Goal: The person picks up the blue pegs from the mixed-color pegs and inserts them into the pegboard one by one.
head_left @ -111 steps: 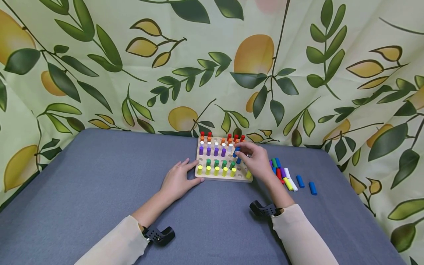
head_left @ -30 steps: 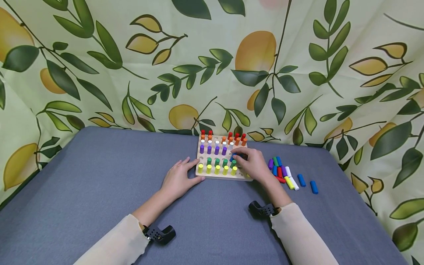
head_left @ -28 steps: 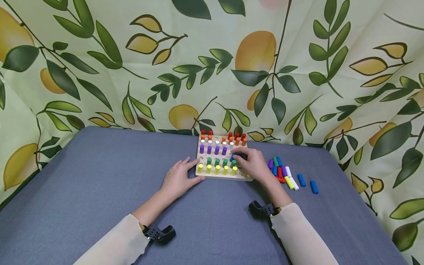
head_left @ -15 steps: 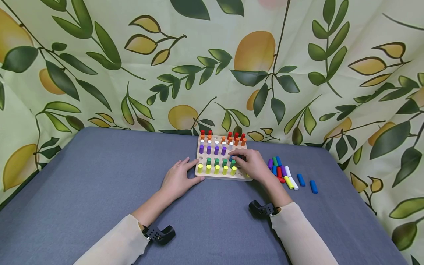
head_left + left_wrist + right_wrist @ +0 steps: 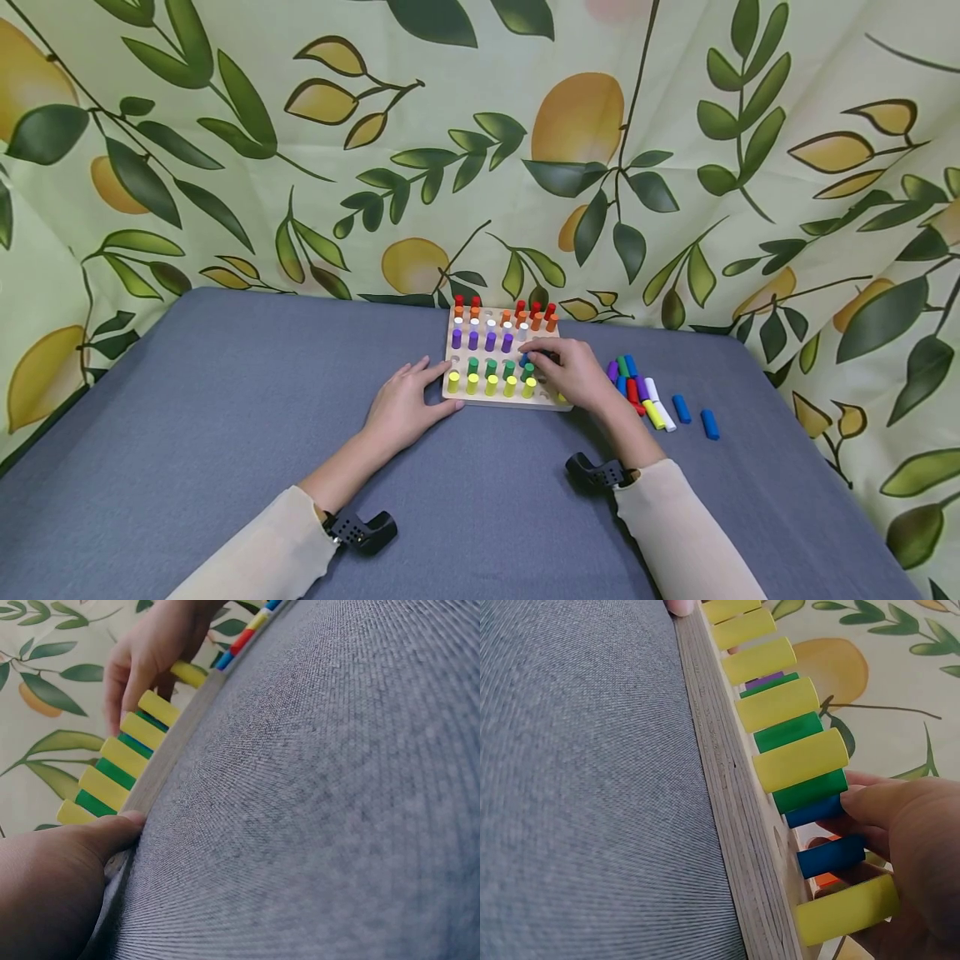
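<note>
Pinching the upper part of a blue peg (image 5: 524, 360), the thumb and fingers of the right hand (image 5: 573, 371) hold it over the pegboard (image 5: 720, 765), between the purple and green rows. How deep it sits in a hole, if at all, I cannot tell. The peg looks light, stiff and hard to break; its smooth painted side could slip a little, so the best hold is probably by the sides near the top, leaving the lower end free.

Just beside it, another blue peg (image 5: 832, 856) stands in the board, with a yellow peg (image 5: 849, 909) next to that, near the right end. About them are 4 purple pegs (image 5: 490, 342), 4 green pegs (image 5: 491, 367) and a front row of 5 yellow pegs (image 5: 491, 385).

At the board's left end, the left hand (image 5: 408, 408) lies with thumb and fingers spread around the near corner, touching it.

To the right, a cluster of loose pegs (image 5: 642, 390) lies on the grey-blue cloth (image 5: 247, 400), with 2 loose blue pegs (image 5: 681, 408) apart from it. Behind hangs a curtain (image 5: 480, 75) printed with fruit and leaves.
</note>
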Demonstrator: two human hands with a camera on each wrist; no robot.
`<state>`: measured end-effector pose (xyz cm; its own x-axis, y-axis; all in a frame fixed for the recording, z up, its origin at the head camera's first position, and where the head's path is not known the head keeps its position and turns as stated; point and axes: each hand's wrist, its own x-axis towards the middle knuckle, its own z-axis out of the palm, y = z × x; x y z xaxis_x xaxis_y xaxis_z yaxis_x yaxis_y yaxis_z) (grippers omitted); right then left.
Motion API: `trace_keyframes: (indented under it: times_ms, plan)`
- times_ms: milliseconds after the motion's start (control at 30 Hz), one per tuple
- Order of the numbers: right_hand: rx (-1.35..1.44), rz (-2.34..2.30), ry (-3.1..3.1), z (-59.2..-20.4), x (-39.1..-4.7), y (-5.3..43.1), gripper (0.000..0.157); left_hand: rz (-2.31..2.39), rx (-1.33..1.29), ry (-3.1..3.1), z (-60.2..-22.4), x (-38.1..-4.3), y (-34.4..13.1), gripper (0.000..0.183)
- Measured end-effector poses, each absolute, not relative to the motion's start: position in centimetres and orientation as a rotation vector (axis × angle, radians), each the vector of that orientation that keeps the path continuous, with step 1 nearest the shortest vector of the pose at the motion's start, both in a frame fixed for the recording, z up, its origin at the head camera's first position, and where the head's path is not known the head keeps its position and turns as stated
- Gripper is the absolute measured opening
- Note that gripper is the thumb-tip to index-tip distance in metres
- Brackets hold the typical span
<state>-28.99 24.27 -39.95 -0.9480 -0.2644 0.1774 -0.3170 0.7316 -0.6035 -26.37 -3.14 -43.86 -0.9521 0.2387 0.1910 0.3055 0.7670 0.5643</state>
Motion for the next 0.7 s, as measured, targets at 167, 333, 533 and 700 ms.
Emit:
trace_keyframes:
  times_ms: [167,333,533,700]
  plan:
    - [0.491,1.014,-2.852,-39.8,-28.9,24.4,0.022,-0.942,-0.441,-2.848,-43.8,-26.3,-3.2,0.066]
    - [0.487,0.999,-2.85,-39.5,-28.9,24.4,0.022,-0.947,-0.444,-2.847,-43.8,-26.4,-3.2,0.066]
    - [0.466,0.983,-2.828,-38.8,-28.7,24.7,0.021,-0.948,-0.444,-2.85,-43.9,-26.4,-3.2,0.067]
    - [0.419,0.996,-2.779,-37.6,-28.5,25.5,0.022,-0.942,-0.441,-2.85,-43.9,-26.4,-3.2,0.067]
